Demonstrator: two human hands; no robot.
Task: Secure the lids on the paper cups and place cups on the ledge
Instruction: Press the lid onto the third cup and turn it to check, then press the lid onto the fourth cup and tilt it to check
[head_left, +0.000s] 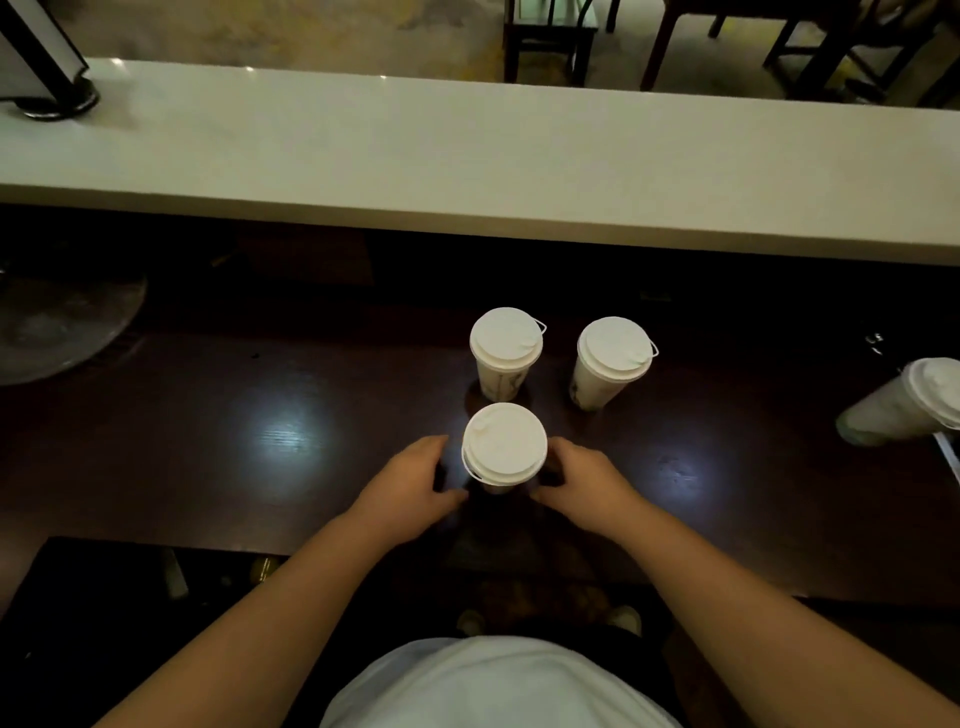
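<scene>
Three lidded paper cups stand upright on the dark tabletop, below and on the near side of the pale ledge that runs across the far part of the scene. The near cup sits between both hands; the far left cup stands just beyond it, and the far right cup stands beside that one, apart from it. A fourth cup shows at the right edge, leaning in this wide-angle view. The left hand and right hand flank the near cup at its lower wall, probably to steady the body from both sides for pressing the lid or for lifting. Each grip is spread in a loose curve, fingers curled toward the cup. Whether the fingertips touch the cup wall cannot be told, since the lid hides that area. No cup stands on the ledge yet.
</scene>
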